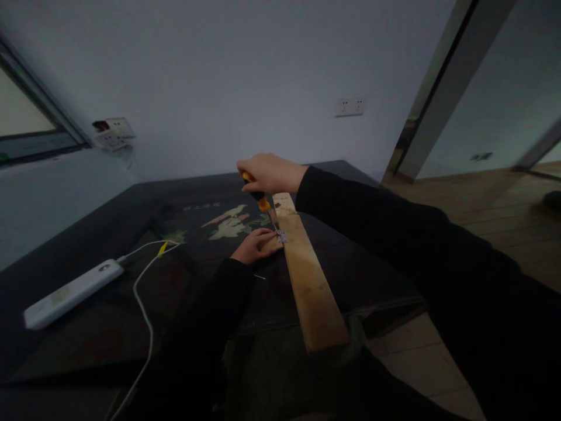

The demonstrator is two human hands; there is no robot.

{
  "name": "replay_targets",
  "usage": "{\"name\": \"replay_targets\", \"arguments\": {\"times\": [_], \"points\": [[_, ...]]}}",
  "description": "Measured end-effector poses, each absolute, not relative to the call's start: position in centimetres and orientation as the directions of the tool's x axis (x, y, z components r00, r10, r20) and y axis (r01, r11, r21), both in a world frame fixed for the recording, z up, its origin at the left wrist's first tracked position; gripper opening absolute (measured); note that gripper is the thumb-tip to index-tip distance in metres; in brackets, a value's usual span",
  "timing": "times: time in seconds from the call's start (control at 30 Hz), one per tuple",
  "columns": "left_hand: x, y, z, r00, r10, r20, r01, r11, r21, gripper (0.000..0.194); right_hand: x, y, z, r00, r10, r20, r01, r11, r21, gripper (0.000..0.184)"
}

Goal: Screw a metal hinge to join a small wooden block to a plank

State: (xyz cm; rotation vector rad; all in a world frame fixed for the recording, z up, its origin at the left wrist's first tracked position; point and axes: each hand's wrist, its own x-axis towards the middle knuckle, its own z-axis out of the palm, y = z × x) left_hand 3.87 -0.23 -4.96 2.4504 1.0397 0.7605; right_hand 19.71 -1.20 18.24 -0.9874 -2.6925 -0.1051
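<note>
A long wooden plank lies on a dark low table, its near end sticking out over the table's front edge. My right hand is closed round the top of an orange-and-black screwdriver, which stands nearly upright with its tip on a small metal hinge at the plank's left edge. My left hand rests on the table beside the plank, fingers pressed together against the hinge.
A white power strip with a white cable lies at the left of the table. A small screw or nail lies near my left wrist. Wall sockets are behind; wooden floor spreads at right.
</note>
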Motion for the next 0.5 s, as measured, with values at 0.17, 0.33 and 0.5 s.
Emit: {"name": "replay_targets", "arguments": {"times": [0.17,0.33,0.5], "points": [[4.0,-0.3,-4.7,0.580,0.742,0.337,0.545,-0.661,0.516,0.052,19.4,-1.4,17.4,-0.685,0.614,0.393,0.691,0.718,0.083,0.027],[4.0,-0.3,-4.8,0.584,0.737,0.340,0.544,-0.666,0.510,0.051,19.3,-1.2,18.5,-0.760,0.612,0.218,0.615,0.786,-0.065,0.019],[3.9,-0.3,-5.0,0.588,0.737,0.333,0.539,-0.664,0.518,0.051,19.2,-0.9,19.7,-0.777,0.629,0.008,0.617,0.765,-0.184,0.029]]}}
